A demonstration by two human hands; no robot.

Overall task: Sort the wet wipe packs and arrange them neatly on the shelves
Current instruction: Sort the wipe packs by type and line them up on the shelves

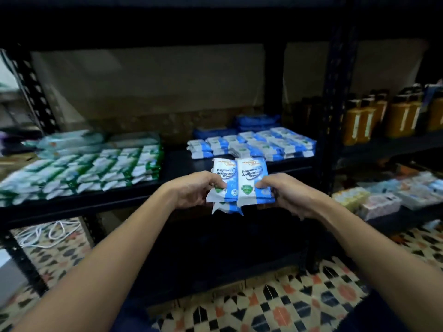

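1. Your left hand [191, 191] pinches the lower left edge of a small bundle of blue-and-white soft plastic wet wipe packs [241, 185], thumb on the printed front, fingers curled behind
2. Your right hand [285, 195] grips the same bundle at its lower right edge, thumb on the front; fingers behind mostly hidden
3. Bundle loc: held in the air in front of the black metal shelf [182, 164], just ahead of its front lip, not resting on it. Two packs side by side facing you, at least one more peeking out below; exact count can't be told
4. Blue-and-white flat packs already laid in rows [254, 144] sit on the shelf behind the bundle, right half. Green-and-white flat packs in rows [96, 168] fill the left half, w/ a bare dark gap between the two groups
5. Handling est.: packs look light, soft, squashy; film wrap prob. slick, so stacked packs may slide over each other. The low pack already sags out of line
6. Grip advice: hold across the short edges w/ both hands and squeeze the stack flat, rather than by the crimped end seals, which would let the packs dangle
7. Step est.: blue packs likely go w/ the blue group; sorting looks well along
8. Amber plastic bottles [364, 123] stand on the next rack to the right; white cord [48, 232] lies on the patterned tile floor [287, 303]
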